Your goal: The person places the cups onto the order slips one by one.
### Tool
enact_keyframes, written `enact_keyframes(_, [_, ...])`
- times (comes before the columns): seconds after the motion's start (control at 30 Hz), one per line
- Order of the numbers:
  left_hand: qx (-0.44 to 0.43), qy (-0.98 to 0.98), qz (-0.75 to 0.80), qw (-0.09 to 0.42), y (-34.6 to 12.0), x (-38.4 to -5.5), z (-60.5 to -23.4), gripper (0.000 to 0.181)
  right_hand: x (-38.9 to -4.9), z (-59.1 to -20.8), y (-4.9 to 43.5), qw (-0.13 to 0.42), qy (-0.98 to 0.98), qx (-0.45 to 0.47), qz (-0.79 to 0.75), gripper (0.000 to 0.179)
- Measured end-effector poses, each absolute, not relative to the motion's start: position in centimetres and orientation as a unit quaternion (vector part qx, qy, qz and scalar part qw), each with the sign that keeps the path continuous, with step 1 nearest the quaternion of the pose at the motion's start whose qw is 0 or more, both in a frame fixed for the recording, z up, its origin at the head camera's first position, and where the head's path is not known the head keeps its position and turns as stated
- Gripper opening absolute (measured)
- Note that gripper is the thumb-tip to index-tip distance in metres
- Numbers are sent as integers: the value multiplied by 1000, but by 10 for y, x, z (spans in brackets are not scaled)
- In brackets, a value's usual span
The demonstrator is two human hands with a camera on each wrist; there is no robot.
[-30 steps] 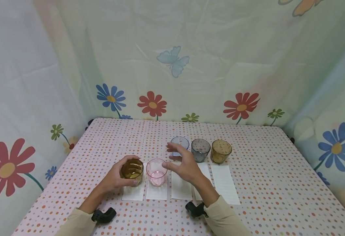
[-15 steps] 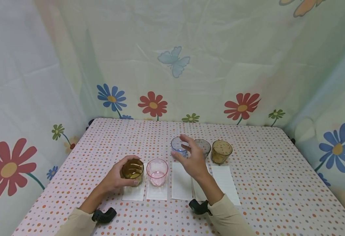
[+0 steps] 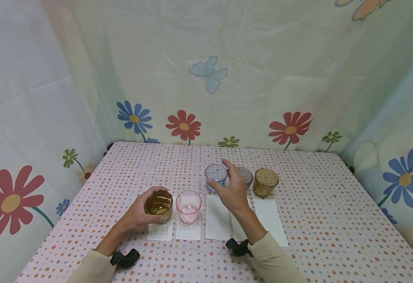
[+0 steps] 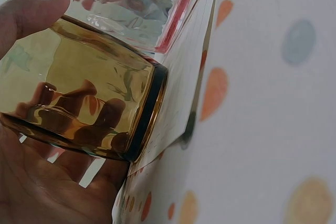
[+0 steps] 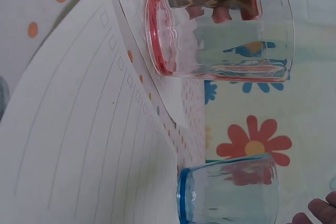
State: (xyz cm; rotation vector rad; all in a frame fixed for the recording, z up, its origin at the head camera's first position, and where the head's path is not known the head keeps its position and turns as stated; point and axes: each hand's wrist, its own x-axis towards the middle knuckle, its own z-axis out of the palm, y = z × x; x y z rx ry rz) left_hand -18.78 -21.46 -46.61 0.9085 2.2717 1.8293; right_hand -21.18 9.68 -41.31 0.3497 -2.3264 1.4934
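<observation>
My left hand (image 3: 137, 211) grips a dark amber drinking glass (image 3: 159, 205) that stands on the leftmost paper slip. Thumb and fingers go round its sides, and the fingers show through the glass in the left wrist view. A clear pink-rimmed glass (image 3: 189, 209) stands just right of it on its own slip. My right hand (image 3: 234, 192) hovers at a pale blue glass (image 3: 215, 173) in the back row, thumb before it and fingers spread at its right side. In the right wrist view, the fingertips (image 5: 321, 209) show beyond the rim of this glass, apart from it.
Behind my right hand stands a grey glass (image 3: 247, 177), partly hidden. A second amber glass (image 3: 265, 183) is at the row's right end. Lined paper slips (image 3: 218, 220) lie in a row before them on the dotted tablecloth (image 3: 319, 220). A flowered curtain (image 3: 249, 98) encloses the table.
My right hand has moved from beside the pink-rimmed glass to the right, to the blue glass. My left hand keeps its grip on the amber glass in the same spot.
</observation>
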Motion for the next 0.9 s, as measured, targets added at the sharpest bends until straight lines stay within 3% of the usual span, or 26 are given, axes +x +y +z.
enact_keyframes(0.9, [291, 749, 594, 38, -214, -187, -465, 73, -238, -414, 83, 138, -853, 55, 501, 89])
